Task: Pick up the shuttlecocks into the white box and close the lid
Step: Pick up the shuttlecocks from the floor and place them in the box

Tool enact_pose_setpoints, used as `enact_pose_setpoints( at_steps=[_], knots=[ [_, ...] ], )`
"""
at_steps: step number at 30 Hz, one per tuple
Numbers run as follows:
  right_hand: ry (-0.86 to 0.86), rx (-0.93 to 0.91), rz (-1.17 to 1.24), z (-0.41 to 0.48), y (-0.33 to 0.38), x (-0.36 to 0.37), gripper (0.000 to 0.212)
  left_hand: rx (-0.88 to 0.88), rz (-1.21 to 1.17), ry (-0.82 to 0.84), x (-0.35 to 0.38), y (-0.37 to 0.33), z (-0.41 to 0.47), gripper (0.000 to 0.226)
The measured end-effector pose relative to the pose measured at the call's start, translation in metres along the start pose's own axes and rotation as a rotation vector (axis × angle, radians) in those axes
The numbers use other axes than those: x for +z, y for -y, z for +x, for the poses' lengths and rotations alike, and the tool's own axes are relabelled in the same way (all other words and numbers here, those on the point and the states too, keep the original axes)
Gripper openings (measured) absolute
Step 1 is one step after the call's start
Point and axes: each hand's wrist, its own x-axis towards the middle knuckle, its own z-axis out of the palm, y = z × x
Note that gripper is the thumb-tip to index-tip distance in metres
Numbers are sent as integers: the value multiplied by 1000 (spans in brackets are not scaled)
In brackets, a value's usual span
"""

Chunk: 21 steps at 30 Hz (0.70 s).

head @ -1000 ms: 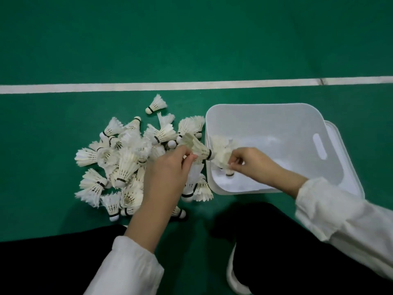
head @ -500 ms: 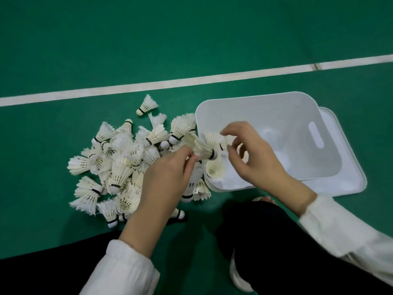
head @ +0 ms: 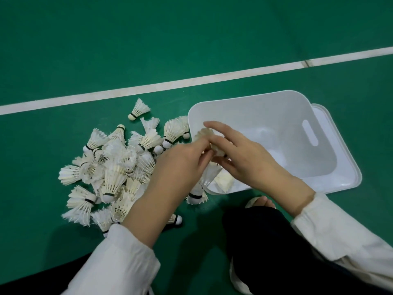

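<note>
A heap of several white feather shuttlecocks [head: 112, 173] lies on the green court floor, left of the open white box [head: 265, 107]. One shuttlecock [head: 139, 109] sits apart near the white line. My left hand [head: 180, 162] and my right hand [head: 240, 154] meet over the box's left rim, both pinching one shuttlecock [head: 205, 133]. A couple of shuttlecocks [head: 225, 179] lie in the box's near left corner. The lid [head: 348, 167] lies flat under the box, showing along its right and near sides.
A white court line [head: 191, 80] crosses the floor beyond the heap. My dark trouser legs [head: 265, 241] and a white shoe [head: 238, 282] fill the bottom of the view. Green floor surrounds the heap and the box.
My right hand came out of the box and over to my left hand, and now grips the shuttlecock that the left hand was holding. The view tilted slightly.
</note>
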Motion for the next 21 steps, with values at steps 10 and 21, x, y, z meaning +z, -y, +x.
enact_pose_setpoints(
  at_steps=[10, 21],
  knots=[
    [39, 450, 1, -27, -42, 3, 15, -97, -244, 7, -22, -3, 21, 30],
    [389, 458, 397, -21, -28, 43, 25, -15, -150, -39, 20, 17, 9, 6]
  ],
)
